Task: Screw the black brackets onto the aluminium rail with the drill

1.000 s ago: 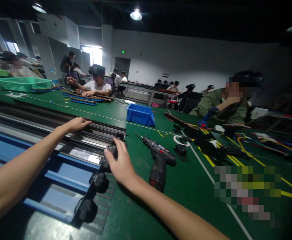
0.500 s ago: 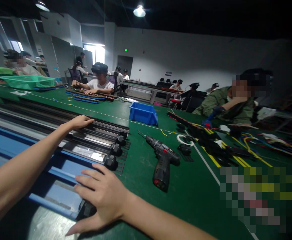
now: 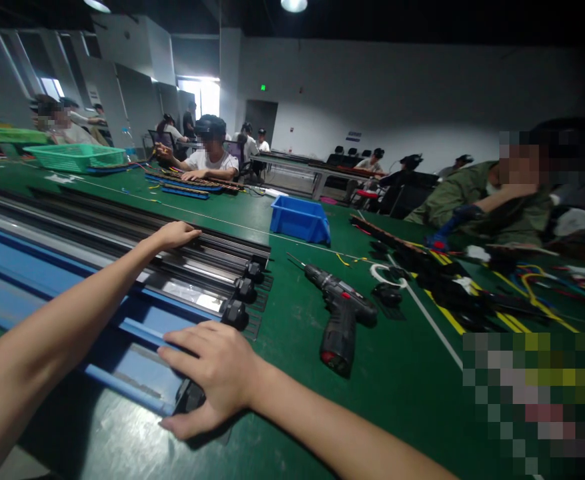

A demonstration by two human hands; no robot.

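Note:
My right hand [image 3: 217, 367] is wrapped over the end of the nearest blue channel [image 3: 132, 387]. Its thumb is on the near side, its fingers across the top, and the black end fitting [image 3: 191, 398] shows beneath the palm. Farther off, my left hand [image 3: 176, 235] lies on the far dark rails [image 3: 222, 241], fingers stretched to the right and fingertips partly hidden. Between the hands, several long profiles run side by side, with black knobs [image 3: 235, 313] and flat slotted plates at their right ends.
A cordless drill [image 3: 342, 313] lies on the green table [image 3: 292, 413] right of the profiles. Behind it stands a blue bin [image 3: 299, 220]. A white ring [image 3: 387, 275], black parts and coloured wires [image 3: 537, 287] lie farther right. Co-workers sit across the table; a green basket [image 3: 79, 159] is at far left.
The view has swung slightly left and down. My right hand's fingers are closer together, and the near blue channel's end has shifted a little toward the other profiles. My left hand stays on the rails.

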